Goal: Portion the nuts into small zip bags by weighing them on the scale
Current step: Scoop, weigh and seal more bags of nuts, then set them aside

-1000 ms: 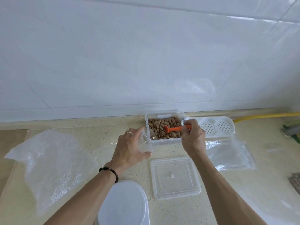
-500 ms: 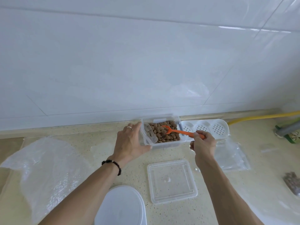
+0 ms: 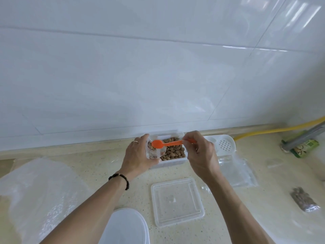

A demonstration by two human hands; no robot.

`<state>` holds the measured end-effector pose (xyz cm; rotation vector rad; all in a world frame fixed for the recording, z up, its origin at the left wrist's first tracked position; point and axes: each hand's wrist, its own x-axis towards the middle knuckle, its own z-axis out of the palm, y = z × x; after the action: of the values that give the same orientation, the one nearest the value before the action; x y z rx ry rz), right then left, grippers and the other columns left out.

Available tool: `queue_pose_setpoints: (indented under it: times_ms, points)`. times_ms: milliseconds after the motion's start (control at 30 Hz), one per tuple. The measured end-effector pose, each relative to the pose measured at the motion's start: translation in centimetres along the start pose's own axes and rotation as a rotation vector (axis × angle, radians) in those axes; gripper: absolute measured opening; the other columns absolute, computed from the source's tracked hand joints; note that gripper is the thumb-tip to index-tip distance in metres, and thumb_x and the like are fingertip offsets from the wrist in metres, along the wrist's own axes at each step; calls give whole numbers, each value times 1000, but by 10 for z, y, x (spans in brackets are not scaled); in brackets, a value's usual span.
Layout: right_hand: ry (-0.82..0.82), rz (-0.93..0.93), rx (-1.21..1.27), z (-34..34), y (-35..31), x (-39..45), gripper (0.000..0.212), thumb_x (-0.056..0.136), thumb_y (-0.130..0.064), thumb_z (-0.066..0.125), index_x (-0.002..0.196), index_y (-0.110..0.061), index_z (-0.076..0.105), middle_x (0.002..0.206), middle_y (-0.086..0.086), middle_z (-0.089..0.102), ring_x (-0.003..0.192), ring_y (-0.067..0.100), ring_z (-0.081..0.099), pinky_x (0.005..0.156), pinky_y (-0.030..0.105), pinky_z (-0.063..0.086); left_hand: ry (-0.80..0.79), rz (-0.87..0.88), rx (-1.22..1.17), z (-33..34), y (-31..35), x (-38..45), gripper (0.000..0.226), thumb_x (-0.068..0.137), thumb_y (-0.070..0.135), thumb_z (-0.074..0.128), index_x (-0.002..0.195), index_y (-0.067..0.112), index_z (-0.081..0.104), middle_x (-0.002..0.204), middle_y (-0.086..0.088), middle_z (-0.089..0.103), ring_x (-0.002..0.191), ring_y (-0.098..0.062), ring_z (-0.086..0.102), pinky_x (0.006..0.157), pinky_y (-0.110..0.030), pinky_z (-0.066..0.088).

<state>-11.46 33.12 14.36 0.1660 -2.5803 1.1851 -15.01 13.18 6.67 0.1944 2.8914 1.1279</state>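
Note:
A clear plastic box (image 3: 173, 162) of brown nuts (image 3: 173, 150) stands on the counter near the wall. My left hand (image 3: 139, 155) holds a small clear zip bag (image 3: 154, 152) upright at the box's left end; a few nuts show inside it. My right hand (image 3: 200, 152) pinches the handle of an orange spoon (image 3: 167, 143), whose bowl is turned over at the bag's mouth. A white oval scale (image 3: 125, 226) lies at the bottom edge between my forearms.
The box's clear lid (image 3: 177, 201) lies in front of it. A large crumpled plastic bag (image 3: 38, 196) covers the left counter. Flat zip bags (image 3: 235, 171), a white perforated tray (image 3: 225, 145), a filled nut bag (image 3: 303, 199), a green packet (image 3: 306, 147) and a yellow hose (image 3: 274, 129) are on the right.
My right hand lifted the spoon out of the nuts and swung it left over the bag's mouth, with the bowl now turned over. My left hand kept hold of the bag.

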Motion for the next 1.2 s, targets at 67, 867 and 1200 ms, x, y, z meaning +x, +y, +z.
queue_pose_setpoints:
  times_ms: [67, 867, 1200]
  points:
    - [-20, -26, -10, -4, -2, 0, 13, 93, -5, 59, 88, -16, 59, 58, 2, 56, 49, 18, 46, 47, 33, 37, 5, -13, 5, 2, -2, 0, 85, 66, 44, 81, 135, 19, 38, 125, -3, 52, 112, -21, 49, 90, -32, 39]
    - [341, 949, 311, 45, 68, -6, 10, 99, -8, 50, 102, -13, 59, 91, 11, 67, 54, 19, 54, 49, 28, 45, 53, 40, 257, 6, -26, -7, 100, 69, 60, 73, 148, 19, 26, 130, -6, 52, 123, -25, 45, 109, -39, 31]
    - [410, 873, 502, 17, 54, -2, 12, 98, -6, 52, 92, -14, 57, 99, 24, 67, 46, 15, 45, 45, 27, 43, -4, -22, 315, 5, -16, -1, 104, 69, 59, 72, 149, 18, 21, 139, -10, 46, 131, -27, 40, 112, -42, 28]
